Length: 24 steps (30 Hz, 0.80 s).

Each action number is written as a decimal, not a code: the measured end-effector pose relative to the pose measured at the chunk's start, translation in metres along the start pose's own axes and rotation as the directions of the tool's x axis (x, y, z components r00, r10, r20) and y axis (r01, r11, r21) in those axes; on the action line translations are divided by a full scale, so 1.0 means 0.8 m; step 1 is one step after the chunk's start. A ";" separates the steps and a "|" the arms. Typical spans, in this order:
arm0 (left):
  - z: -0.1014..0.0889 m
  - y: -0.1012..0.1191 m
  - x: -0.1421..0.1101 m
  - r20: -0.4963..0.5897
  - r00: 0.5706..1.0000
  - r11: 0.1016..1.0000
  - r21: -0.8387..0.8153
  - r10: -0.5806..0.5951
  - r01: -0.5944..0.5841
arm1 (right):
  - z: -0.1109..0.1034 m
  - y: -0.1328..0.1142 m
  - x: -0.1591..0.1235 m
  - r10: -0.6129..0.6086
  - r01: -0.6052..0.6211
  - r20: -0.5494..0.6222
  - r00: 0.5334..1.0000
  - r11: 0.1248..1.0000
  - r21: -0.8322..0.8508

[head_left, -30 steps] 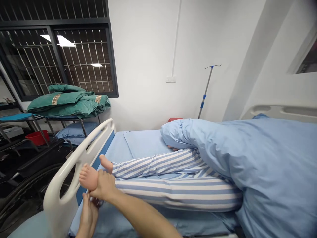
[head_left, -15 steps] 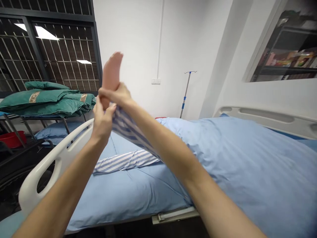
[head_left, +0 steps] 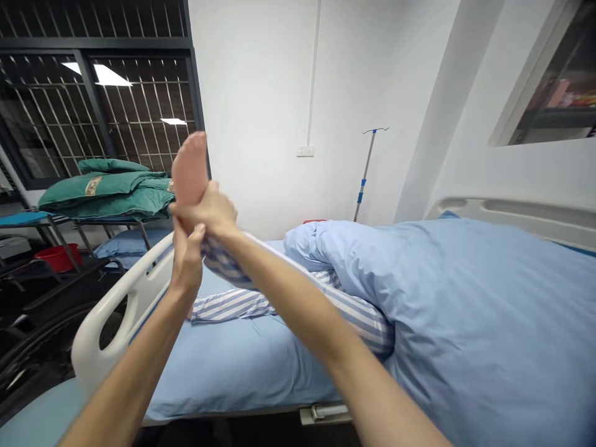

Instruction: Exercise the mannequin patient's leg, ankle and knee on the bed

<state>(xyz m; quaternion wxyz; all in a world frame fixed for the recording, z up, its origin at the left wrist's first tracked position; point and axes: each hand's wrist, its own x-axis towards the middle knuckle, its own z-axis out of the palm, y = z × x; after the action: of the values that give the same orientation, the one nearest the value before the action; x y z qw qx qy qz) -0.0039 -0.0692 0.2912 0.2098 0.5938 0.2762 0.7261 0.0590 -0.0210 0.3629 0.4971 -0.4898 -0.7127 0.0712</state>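
Observation:
A figure in blue-and-white striped trousers lies on a hospital bed [head_left: 242, 366] under a light blue quilt [head_left: 465, 304]. One leg is raised, its bare foot [head_left: 190, 167] pointing up. My right hand [head_left: 209, 211] is wrapped round the ankle of that foot. Just below it, my left hand [head_left: 187, 257] is closed on the striped trouser cuff [head_left: 223, 264]. The other striped leg [head_left: 233, 304] lies flat on the sheet.
A white footboard [head_left: 116, 304] rises at the bed's left end, and the headboard [head_left: 512, 211] is at the right. A wheelchair [head_left: 41, 335] stands left of it. Folded green bedding [head_left: 107, 192] lies on a rack by the barred window. A drip stand [head_left: 367, 167] is near the far wall.
The foot went from resting low by the footboard to held high in the air; since half a second ago it has come slightly lower. Both hands kept their grip.

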 end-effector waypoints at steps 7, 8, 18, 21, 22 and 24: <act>-0.122 -0.103 -0.097 -0.314 0.752 0.813 -0.270 -0.580 0.515 | 0.201 0.034 -0.109 -0.001 0.033 0.267 0.964 0.993 -0.116; -0.138 -0.118 -0.114 -0.334 0.701 0.776 -0.310 -0.630 0.549 | 0.226 0.042 -0.128 -0.011 0.051 0.296 0.955 0.991 -0.128; -0.238 -0.260 -0.299 -0.369 0.243 0.432 -0.622 -0.897 0.653 | 0.385 0.127 -0.310 0.050 0.070 0.584 0.811 0.981 -0.182; -0.247 -0.276 -0.328 -0.311 0.204 0.366 -0.664 -0.928 0.652 | 0.397 0.136 -0.333 0.065 0.074 0.604 0.794 0.977 -0.202; -0.247 -0.276 -0.329 -0.305 0.190 0.353 -0.679 -0.933 0.644 | 0.396 0.136 -0.333 0.063 0.079 0.606 0.793 0.976 -0.204; -0.242 -0.267 -0.320 -0.310 0.170 0.345 -0.691 -0.935 0.636 | 0.389 0.131 -0.323 0.045 0.095 0.597 0.801 0.975 -0.201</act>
<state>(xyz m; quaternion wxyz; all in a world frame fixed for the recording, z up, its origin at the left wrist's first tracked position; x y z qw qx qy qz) -0.1456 -0.0986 -0.0660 0.5653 -0.0157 0.4452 0.6942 -0.1107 -0.0468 -0.0179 0.1907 -0.4849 -0.8426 0.1358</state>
